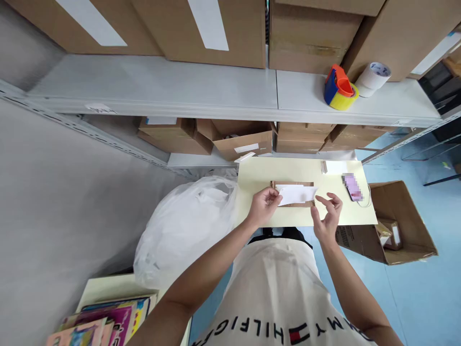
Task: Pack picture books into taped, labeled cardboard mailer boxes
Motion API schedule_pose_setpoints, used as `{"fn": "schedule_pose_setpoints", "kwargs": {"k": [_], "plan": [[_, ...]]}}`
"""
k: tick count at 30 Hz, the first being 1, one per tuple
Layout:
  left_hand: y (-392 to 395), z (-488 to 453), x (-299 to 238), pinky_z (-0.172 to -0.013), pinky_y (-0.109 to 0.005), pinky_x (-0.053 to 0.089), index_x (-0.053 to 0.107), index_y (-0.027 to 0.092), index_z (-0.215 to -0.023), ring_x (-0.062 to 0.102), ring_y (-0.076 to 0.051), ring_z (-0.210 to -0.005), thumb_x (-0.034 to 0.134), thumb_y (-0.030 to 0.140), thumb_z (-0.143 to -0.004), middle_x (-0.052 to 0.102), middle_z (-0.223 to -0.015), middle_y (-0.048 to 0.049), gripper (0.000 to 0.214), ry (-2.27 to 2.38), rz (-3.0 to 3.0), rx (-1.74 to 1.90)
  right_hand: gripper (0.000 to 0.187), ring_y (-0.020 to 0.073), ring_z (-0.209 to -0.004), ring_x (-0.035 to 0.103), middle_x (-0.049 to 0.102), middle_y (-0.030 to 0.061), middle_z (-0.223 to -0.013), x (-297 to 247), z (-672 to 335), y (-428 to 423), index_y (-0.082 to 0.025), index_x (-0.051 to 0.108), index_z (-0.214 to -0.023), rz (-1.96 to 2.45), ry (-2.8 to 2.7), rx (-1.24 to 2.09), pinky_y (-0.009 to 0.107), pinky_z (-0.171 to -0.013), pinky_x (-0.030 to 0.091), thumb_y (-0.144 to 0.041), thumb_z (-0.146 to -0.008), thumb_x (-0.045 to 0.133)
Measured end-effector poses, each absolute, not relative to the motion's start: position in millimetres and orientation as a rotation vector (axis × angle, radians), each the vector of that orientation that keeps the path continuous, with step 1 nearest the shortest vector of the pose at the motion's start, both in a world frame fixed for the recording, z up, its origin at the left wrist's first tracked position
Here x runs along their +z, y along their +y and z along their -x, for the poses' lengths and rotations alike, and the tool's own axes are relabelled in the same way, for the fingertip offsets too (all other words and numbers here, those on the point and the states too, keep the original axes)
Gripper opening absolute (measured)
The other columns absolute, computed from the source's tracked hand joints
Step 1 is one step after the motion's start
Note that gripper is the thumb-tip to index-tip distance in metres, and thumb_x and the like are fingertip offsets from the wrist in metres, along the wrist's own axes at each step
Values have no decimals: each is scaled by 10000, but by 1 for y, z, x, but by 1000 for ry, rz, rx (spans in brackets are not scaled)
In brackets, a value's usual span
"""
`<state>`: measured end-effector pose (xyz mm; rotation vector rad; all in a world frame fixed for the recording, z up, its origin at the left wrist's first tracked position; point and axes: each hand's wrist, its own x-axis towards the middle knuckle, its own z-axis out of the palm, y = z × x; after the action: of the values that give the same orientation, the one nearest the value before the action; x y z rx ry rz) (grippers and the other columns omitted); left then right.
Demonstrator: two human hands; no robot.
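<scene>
My left hand (264, 205) pinches the left end of a white paper label (297, 194) and holds it just above a small flat brown cardboard parcel (292, 184) lying on a pale yellow table (259, 178). My right hand (327, 216) hovers at the label's right end, its fingers bent and slightly apart, with the fingertips close to the paper but holding nothing that I can see.
A phone (352, 187) and a small stack of white labels (334, 166) lie on the table's right side. An open cardboard box (398, 223) sits on the blue floor at right. A big white plastic bag (183, 226) stands left. An orange tape dispenser (338, 89) and tape roll (373, 78) rest on the shelf.
</scene>
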<state>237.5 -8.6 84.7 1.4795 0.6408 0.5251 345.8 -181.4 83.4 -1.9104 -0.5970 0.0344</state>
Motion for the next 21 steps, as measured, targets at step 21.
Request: {"fn": "schedule_pose_setpoints", "kwargs": {"k": [21], "plan": [[-15,-274,10,-691,-267,492,628,221,-680,665,-165,-672,605,331,-811,711,-662,3,172,1187,-1873,32,356,171,-662,584,746,84,-837,3,-413,-185,-176,760,-836,2021,-367,720,326,-663,494,-488,-763,606]]}}
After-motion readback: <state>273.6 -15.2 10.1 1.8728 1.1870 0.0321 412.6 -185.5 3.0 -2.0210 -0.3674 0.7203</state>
